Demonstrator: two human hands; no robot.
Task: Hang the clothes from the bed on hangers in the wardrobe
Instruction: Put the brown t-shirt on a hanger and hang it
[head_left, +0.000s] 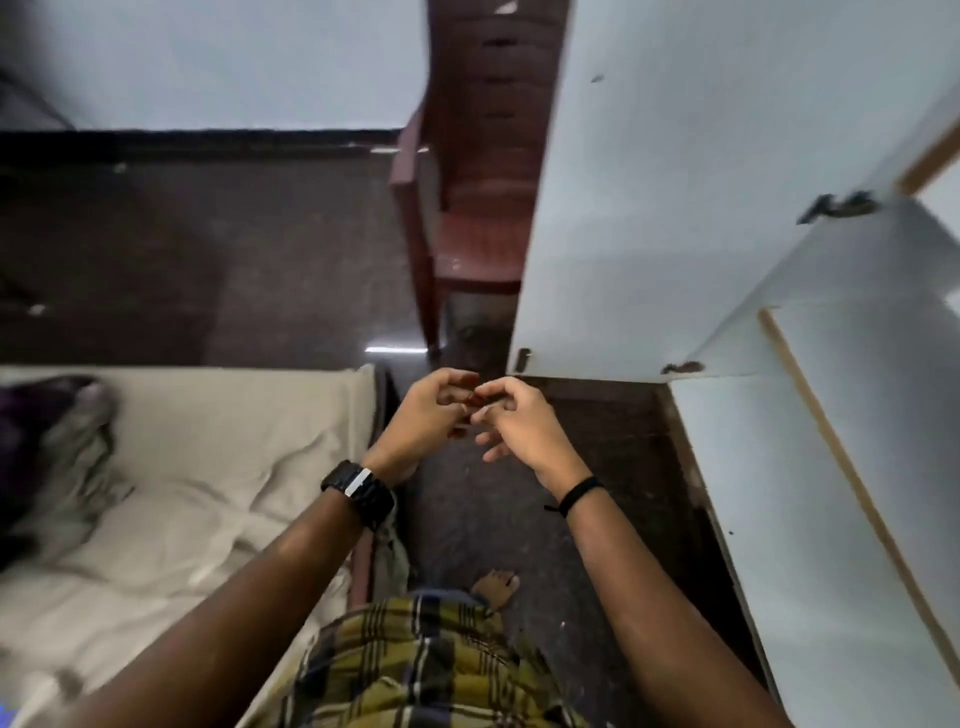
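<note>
Hands met over dark floor between bed (218, 431) and wardrobe door (649, 197): left hand (426, 415) and right hand (519, 423), fingers curled, holding nothing discernible. Clothes (47, 441) heaped on bed's far side, well apart; probably soft, light, best gathered at shoulders.

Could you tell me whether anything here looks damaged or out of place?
Yes: the wardrobe door is chipped along its bottom edge, where a dark ragged patch shows. On the bed, clothes lie crumpled in a heap and the sheet is rumpled. Neither hand holds a garment.
</note>
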